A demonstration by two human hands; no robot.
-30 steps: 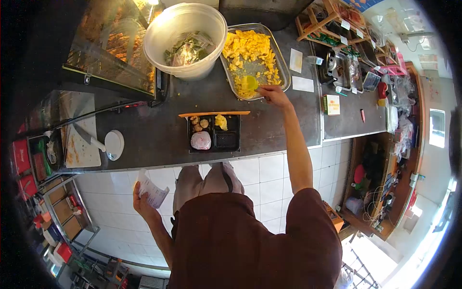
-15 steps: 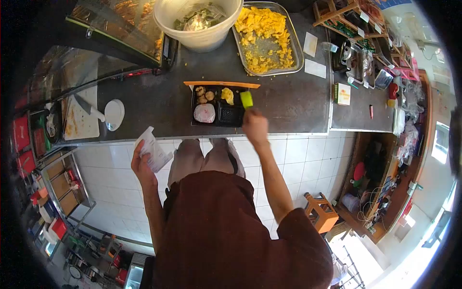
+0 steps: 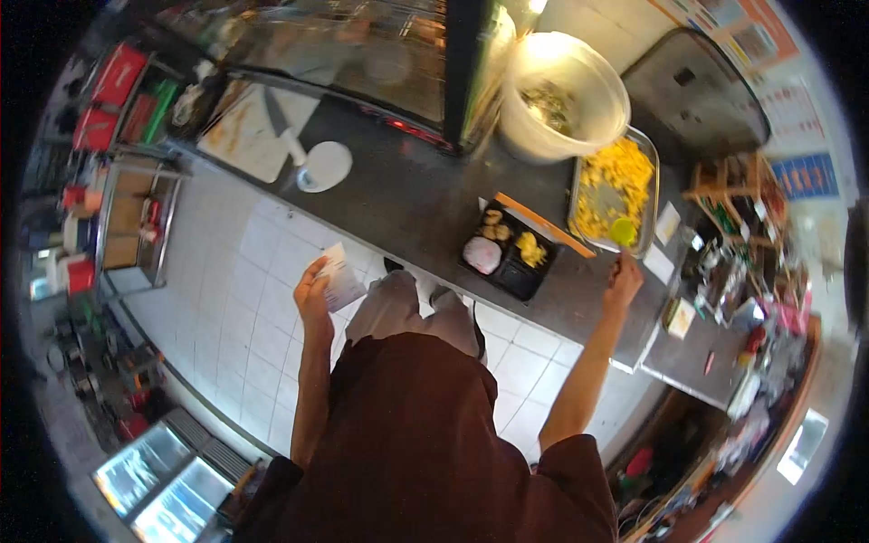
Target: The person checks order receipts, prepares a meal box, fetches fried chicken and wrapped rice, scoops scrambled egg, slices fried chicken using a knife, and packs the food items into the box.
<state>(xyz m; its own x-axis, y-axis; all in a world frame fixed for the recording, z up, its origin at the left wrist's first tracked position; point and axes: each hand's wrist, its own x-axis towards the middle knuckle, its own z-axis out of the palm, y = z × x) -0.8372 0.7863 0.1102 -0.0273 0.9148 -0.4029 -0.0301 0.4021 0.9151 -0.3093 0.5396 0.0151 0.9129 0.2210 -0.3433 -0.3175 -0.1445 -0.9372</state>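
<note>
Green scoop (image 3: 623, 232) and right hand (image 3: 623, 281), gripping it, have shifted from beside the black container (image 3: 519, 279) left of the metal tray (image 3: 614, 195) to the tray's near end. Left hand (image 3: 312, 288), well left of the tray, pinches paper (image 3: 340, 281). When loading yellow pieces (image 3: 626, 165), preferably hold the scoop level.

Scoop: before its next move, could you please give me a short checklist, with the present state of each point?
1. Scoop held in right hand: ok.
2. Yellow food left in tray: ok, plenty.
3. Scoop filled: cannot tell, its contents are unclear.
4. Box uncovered: ok, its compartments show.
5. Left hand free: not ok, it holds paper.
</note>
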